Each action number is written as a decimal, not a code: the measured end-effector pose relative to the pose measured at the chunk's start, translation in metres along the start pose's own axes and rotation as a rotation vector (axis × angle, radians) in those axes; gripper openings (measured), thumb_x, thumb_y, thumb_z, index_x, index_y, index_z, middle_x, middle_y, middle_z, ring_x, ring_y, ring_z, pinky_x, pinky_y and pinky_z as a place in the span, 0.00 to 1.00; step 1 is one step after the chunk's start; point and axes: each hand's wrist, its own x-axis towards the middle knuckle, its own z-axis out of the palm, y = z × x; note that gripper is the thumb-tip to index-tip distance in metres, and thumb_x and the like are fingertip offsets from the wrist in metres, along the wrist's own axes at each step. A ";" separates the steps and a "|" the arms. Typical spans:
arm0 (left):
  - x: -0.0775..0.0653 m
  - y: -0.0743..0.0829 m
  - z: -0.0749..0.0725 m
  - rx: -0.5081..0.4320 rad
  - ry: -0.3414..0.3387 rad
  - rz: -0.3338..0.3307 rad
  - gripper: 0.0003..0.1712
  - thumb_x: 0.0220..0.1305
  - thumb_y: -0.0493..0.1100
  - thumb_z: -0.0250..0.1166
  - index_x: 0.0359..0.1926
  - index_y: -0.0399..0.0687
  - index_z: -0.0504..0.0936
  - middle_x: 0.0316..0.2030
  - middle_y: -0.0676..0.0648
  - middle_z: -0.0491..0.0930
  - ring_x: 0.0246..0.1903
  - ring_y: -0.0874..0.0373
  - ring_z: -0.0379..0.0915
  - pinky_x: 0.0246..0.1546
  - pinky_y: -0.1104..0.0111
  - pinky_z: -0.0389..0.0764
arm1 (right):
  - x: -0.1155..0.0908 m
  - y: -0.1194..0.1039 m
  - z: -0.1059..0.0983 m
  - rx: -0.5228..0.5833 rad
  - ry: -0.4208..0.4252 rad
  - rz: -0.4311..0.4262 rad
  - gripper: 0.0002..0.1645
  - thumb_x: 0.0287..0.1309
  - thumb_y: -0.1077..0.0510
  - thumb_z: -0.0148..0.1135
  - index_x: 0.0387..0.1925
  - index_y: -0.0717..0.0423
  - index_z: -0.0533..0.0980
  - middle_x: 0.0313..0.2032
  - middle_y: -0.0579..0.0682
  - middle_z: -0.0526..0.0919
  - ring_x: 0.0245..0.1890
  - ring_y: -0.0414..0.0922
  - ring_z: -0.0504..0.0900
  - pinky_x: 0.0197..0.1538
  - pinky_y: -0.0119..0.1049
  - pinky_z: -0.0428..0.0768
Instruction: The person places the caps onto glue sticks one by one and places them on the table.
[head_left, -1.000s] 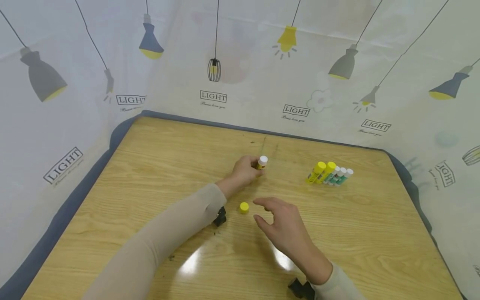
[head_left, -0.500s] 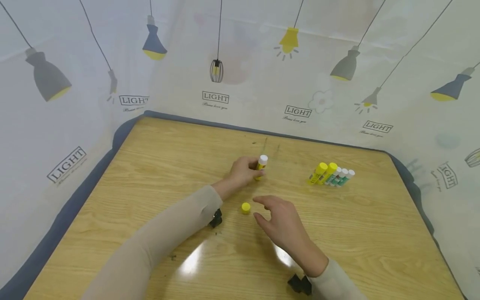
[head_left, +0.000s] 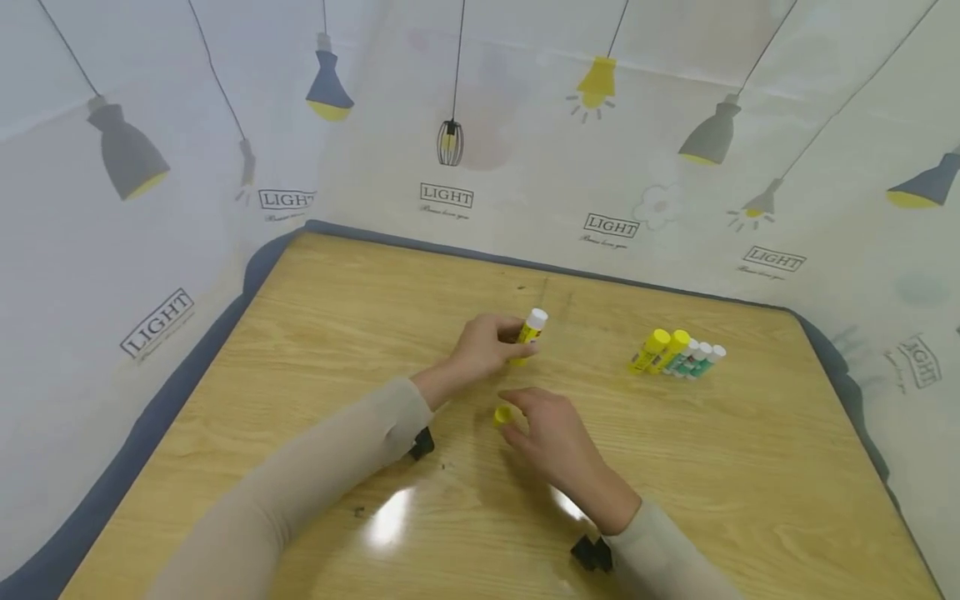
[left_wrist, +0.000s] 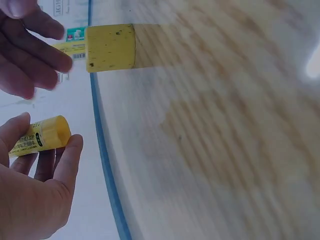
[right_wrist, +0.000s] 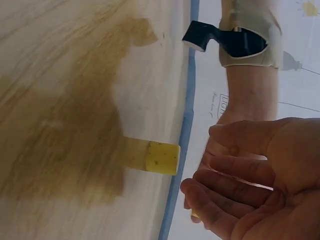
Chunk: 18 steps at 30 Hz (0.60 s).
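My left hand (head_left: 483, 346) grips a yellow glue stick (head_left: 529, 332), its white end up, above the table. In the left wrist view that glue stick (left_wrist: 42, 136) shows printed text and a round yellow end, pinched between thumb and fingers of the left hand (left_wrist: 45, 195). A small yellow cap (head_left: 502, 417) stands on the table. My right hand (head_left: 558, 437) is beside it, thumb and fingers spread around it in the head view. In the wrist views a gap shows between the fingertips and the cap (right_wrist: 163, 158), and the right hand (right_wrist: 250, 180) holds nothing.
To the right, two yellow glue sticks (head_left: 660, 352) and several green ones with white caps (head_left: 701, 361) stand in a row. The wooden table (head_left: 360, 308) ends at a printed curtain (head_left: 525, 200). Black wrist-camera parts (head_left: 592, 553) sit by the sleeves.
My right hand has moved slightly closer to the yellow cap, its thumb and fingers now at it. The left hand still holds the glue stick, turned a little. The head view has shifted slightly.
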 end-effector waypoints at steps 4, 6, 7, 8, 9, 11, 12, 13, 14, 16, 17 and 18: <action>-0.008 0.001 -0.004 0.045 0.019 0.053 0.23 0.54 0.51 0.70 0.52 0.54 0.81 0.41 0.59 0.81 0.40 0.66 0.76 0.39 0.73 0.79 | 0.006 0.001 0.008 -0.017 -0.031 -0.066 0.17 0.51 0.57 0.68 0.45 0.55 0.81 0.44 0.48 0.82 0.45 0.45 0.79 0.48 0.40 0.78; -0.013 0.002 -0.006 0.058 0.028 0.063 0.23 0.54 0.52 0.70 0.51 0.54 0.81 0.40 0.59 0.81 0.38 0.67 0.76 0.38 0.72 0.79 | 0.009 0.002 0.011 -0.030 -0.034 -0.107 0.14 0.50 0.59 0.68 0.41 0.55 0.82 0.42 0.48 0.83 0.44 0.46 0.79 0.47 0.41 0.78; -0.015 0.002 -0.008 0.061 0.034 0.063 0.23 0.53 0.52 0.70 0.51 0.54 0.81 0.39 0.60 0.82 0.37 0.67 0.76 0.37 0.72 0.79 | 0.010 0.003 0.013 -0.038 -0.035 -0.126 0.13 0.49 0.60 0.69 0.40 0.55 0.82 0.41 0.49 0.83 0.44 0.46 0.79 0.47 0.41 0.78; -0.018 0.002 -0.010 0.062 0.039 0.062 0.23 0.52 0.53 0.70 0.50 0.55 0.81 0.38 0.60 0.82 0.37 0.67 0.77 0.37 0.72 0.80 | 0.010 0.003 0.013 -0.047 -0.035 -0.140 0.13 0.48 0.61 0.69 0.39 0.55 0.82 0.40 0.49 0.83 0.44 0.46 0.79 0.47 0.41 0.78; -0.020 0.003 -0.011 0.060 0.045 0.063 0.23 0.52 0.54 0.70 0.49 0.55 0.82 0.38 0.60 0.82 0.36 0.67 0.77 0.36 0.71 0.80 | 0.011 0.004 0.014 -0.055 -0.038 -0.150 0.13 0.47 0.61 0.70 0.38 0.55 0.82 0.40 0.49 0.83 0.44 0.46 0.79 0.47 0.42 0.78; -0.026 0.004 -0.015 0.059 0.061 0.068 0.24 0.50 0.57 0.70 0.48 0.56 0.82 0.37 0.60 0.82 0.36 0.67 0.77 0.36 0.71 0.80 | 0.012 0.005 0.015 -0.072 -0.040 -0.155 0.12 0.46 0.63 0.70 0.37 0.55 0.83 0.39 0.49 0.83 0.43 0.46 0.79 0.47 0.42 0.78; -0.028 0.004 -0.017 0.058 0.069 0.072 0.24 0.49 0.58 0.70 0.47 0.56 0.82 0.36 0.60 0.82 0.35 0.67 0.77 0.35 0.71 0.80 | 0.013 0.005 0.016 -0.076 -0.041 -0.154 0.12 0.46 0.63 0.69 0.37 0.56 0.83 0.39 0.49 0.83 0.43 0.46 0.79 0.47 0.41 0.78; -0.031 0.004 -0.019 0.061 0.078 0.079 0.24 0.49 0.58 0.70 0.46 0.56 0.82 0.36 0.60 0.82 0.35 0.67 0.77 0.35 0.70 0.80 | 0.014 0.006 0.017 -0.076 -0.042 -0.151 0.12 0.45 0.64 0.69 0.37 0.56 0.83 0.39 0.49 0.82 0.42 0.46 0.79 0.46 0.41 0.78; -0.034 0.005 -0.021 0.066 0.087 0.086 0.23 0.49 0.57 0.71 0.46 0.56 0.82 0.36 0.60 0.82 0.35 0.67 0.78 0.34 0.70 0.80 | 0.014 0.007 0.017 -0.075 -0.042 -0.146 0.12 0.45 0.64 0.69 0.36 0.56 0.83 0.38 0.49 0.82 0.41 0.46 0.80 0.46 0.41 0.79; -0.041 0.006 -0.024 0.077 0.098 0.103 0.21 0.50 0.55 0.71 0.45 0.56 0.83 0.35 0.60 0.82 0.35 0.66 0.78 0.34 0.71 0.80 | 0.015 0.007 0.018 -0.062 -0.041 -0.133 0.11 0.45 0.65 0.68 0.35 0.56 0.83 0.36 0.49 0.82 0.38 0.44 0.80 0.42 0.39 0.79; -0.045 0.006 -0.026 0.082 0.102 0.107 0.20 0.50 0.54 0.71 0.45 0.56 0.83 0.35 0.60 0.82 0.34 0.66 0.78 0.34 0.71 0.81 | 0.015 0.008 0.019 -0.050 -0.042 -0.127 0.11 0.45 0.66 0.67 0.35 0.57 0.83 0.34 0.48 0.82 0.36 0.44 0.80 0.40 0.38 0.79; -0.048 0.007 -0.028 0.081 0.105 0.111 0.19 0.51 0.53 0.71 0.45 0.55 0.83 0.35 0.60 0.82 0.34 0.66 0.78 0.33 0.71 0.81 | 0.016 0.008 0.019 -0.040 -0.041 -0.125 0.11 0.44 0.66 0.67 0.34 0.57 0.83 0.33 0.48 0.82 0.34 0.43 0.79 0.38 0.37 0.79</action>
